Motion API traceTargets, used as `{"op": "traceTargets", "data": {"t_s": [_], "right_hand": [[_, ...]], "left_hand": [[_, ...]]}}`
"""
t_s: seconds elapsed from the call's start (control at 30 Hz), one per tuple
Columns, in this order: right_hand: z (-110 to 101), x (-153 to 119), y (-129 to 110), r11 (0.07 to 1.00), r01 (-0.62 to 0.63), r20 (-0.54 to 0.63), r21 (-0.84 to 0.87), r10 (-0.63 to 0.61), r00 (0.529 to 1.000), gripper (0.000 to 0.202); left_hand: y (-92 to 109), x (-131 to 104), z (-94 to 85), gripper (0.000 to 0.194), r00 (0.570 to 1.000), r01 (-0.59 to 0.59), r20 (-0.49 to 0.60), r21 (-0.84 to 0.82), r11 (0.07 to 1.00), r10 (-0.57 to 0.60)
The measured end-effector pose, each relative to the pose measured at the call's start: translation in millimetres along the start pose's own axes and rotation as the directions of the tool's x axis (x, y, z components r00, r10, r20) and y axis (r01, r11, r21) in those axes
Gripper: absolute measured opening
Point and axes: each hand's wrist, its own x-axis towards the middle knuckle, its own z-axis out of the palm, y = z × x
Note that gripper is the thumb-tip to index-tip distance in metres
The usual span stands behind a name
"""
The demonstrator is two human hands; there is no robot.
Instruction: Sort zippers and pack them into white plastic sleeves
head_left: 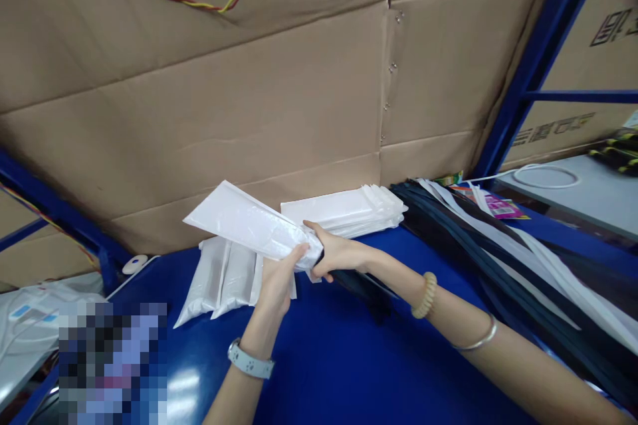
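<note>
A long white plastic bag [249, 219] is held up at a slant over the blue table, its flat end pointing to the upper left. My left hand [277, 279] grips it from below near its crumpled mouth, thumb on top. My right hand [341, 254] is closed round that mouth end, fingers curled over the edge. A dark strip bundle [366, 285] trails from beneath my right hand; how far it reaches into the bag is hidden. Below the held bag lie filled white bags [234, 275] side by side. Behind my hands is a stack of flat white bags [343, 206].
Long black and white strips [493, 252] spread over the right of the blue table [319, 365]. A cardboard wall [279, 99] rises behind, between blue posts [543, 46]. A pink packet [503, 207] lies at the back right, a white round object [134, 264] at the left.
</note>
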Motion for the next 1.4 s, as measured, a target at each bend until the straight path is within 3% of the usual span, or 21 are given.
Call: {"op": "traceTargets", "data": {"t_s": [0.13, 0.3, 0.43, 0.6, 0.83, 1.0, 1.1, 1.17, 1.2, 1.23, 1.3, 1.33, 1.37, 1.4], "right_hand": [[-3, -4, -4, 0.999, 0.046, 0.065, 0.003, -0.046, 0.997, 0.106], [-11, -6, -7, 0.981, 0.112, 0.079, -0.159, -0.1, 0.992, 0.05], [-9, -6, -10, 0.931, 0.17, 0.008, -0.322, -0.176, 0.984, 0.027], [-3, -2, -10, 0.887, 0.249, 0.041, -0.39, -0.254, 0.966, 0.012], [7, -2, -13, 0.936, 0.142, -0.08, -0.321, -0.176, 0.981, 0.016], [8, -1, -9, 0.945, 0.109, -0.17, -0.31, -0.167, 0.971, 0.015], [5, 3, -2, 0.965, 0.122, -0.193, -0.23, -0.168, 0.967, 0.013], [4, 5, 2, 0.974, 0.131, -0.228, -0.184, -0.172, 0.958, 0.022], [4, 6, 3, 0.978, 0.132, -0.243, -0.161, -0.169, 0.955, 0.026], [5, 7, 4, 0.982, 0.132, -0.251, -0.136, -0.163, 0.954, 0.029], [5, 8, 4, 0.988, 0.134, -0.239, -0.08, -0.149, 0.959, 0.03], [6, 8, 5, 0.989, 0.136, -0.228, -0.053, -0.145, 0.963, 0.028], [5, 8, 6, 0.99, 0.141, -0.215, -0.027, -0.143, 0.966, 0.026], [4, 7, 6, 0.99, 0.141, -0.201, -0.007, -0.14, 0.97, 0.024]], "left_hand": [[20, 15, -24.0, 0.042, 0.996, -0.051, -0.084, -0.107, 0.993, 0.042], [36, 35, -65.3, 0.028, 0.981, 0.022, -0.184, -0.208, 0.978, -0.061], [38, 38, -79.5, 0.028, 0.985, 0.02, -0.16, -0.231, 0.973, -0.058], [29, 34, -69.9, 0.032, 0.996, 0.093, 0.029, -0.268, 0.959, -0.089], [6, 19, -34.7, 0.033, 0.985, 0.171, 0.068, -0.2, 0.965, -0.16], [-7, 8, -17.5, 0.033, 0.981, 0.136, 0.158, -0.143, 0.98, -0.113], [-8, 8, -14.8, 0.045, 0.997, 0.03, 0.073, -0.171, 0.985, -0.018], [-5, 11, -19.1, 0.057, 0.99, -0.118, -0.101, -0.166, 0.979, 0.102], [-2, 13, -23.6, 0.06, 0.958, -0.211, -0.221, -0.108, 0.971, 0.184], [2, 15, -29.5, 0.062, 0.895, -0.301, -0.342, 0.007, 0.954, 0.285], [11, 18, -44.0, 0.069, 0.683, -0.411, -0.472, 0.384, 0.827, 0.558], [15, 19, -51.2, 0.071, 0.571, -0.413, -0.425, 0.592, 0.693, 0.703], [20, 19, -57.2, 0.071, 0.49, -0.389, -0.301, 0.764, 0.515, 0.818], [24, 18, -61.4, 0.068, 0.455, -0.364, -0.125, 0.877, 0.313, 0.882]]}}
